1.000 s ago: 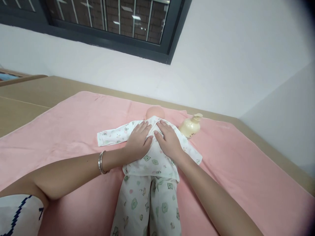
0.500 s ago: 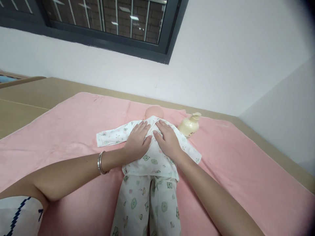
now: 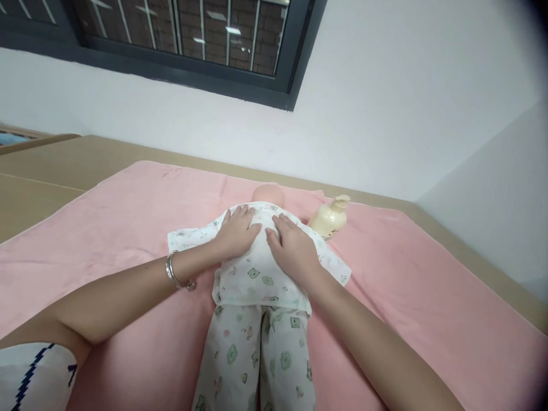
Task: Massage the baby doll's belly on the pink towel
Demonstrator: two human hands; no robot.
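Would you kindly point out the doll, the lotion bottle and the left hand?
doll (image 3: 269, 195): head view, on its bare head.
lotion bottle (image 3: 327, 220): head view, on its cream body.
left hand (image 3: 237, 233): head view, on its back.

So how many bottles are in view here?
1. The bottle stands on the pink blanket, beside the doll, just beyond the right hand. None seem hidden.
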